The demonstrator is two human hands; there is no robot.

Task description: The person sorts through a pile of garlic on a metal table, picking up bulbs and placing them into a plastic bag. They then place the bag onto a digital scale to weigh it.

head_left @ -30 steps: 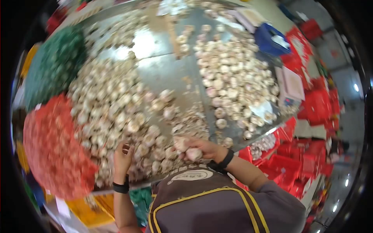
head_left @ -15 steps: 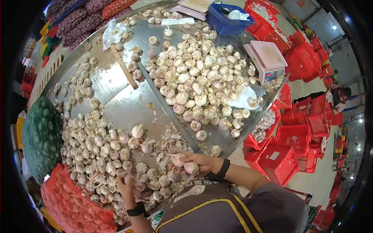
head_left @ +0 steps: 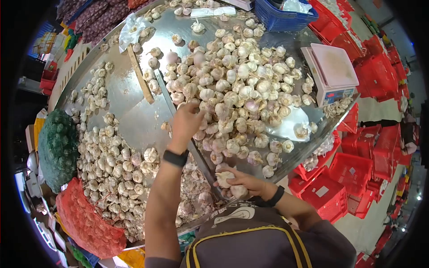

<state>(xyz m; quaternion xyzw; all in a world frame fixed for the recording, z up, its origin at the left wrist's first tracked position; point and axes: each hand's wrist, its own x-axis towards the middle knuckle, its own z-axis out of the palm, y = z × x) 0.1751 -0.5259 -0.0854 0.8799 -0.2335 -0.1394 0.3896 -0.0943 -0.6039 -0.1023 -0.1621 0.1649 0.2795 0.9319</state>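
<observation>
My left hand [head_left: 187, 123], with a dark band on the wrist, reaches over the metal divider [head_left: 166, 96] at the left edge of a large garlic heap [head_left: 241, 85]. Its fingers are partly curled and appear to hold nothing. Beyond it, two garlic bulbs look smeared by motion, one pale bulb [head_left: 171, 57] left of the other blurred bulb [head_left: 198, 58]. Close to my body, my right hand [head_left: 254, 184] is closed around garlic bulbs [head_left: 225, 178], two of which show. Another garlic pile [head_left: 111, 165] lies left of the divider, with loose skins beside it.
Green [head_left: 57, 149] and red net sacks [head_left: 87, 221] of garlic stand at the left edge. A wooden strip [head_left: 140, 76] lies on the metal table. At the far right are a scale [head_left: 333, 71] and blue basket [head_left: 286, 20]. Red crates [head_left: 324, 190] stand beyond the table.
My left hand has moved from the left pile up and right, over the divider. My right hand keeps its garlic bulbs and has shifted slightly right. The view has shifted.
</observation>
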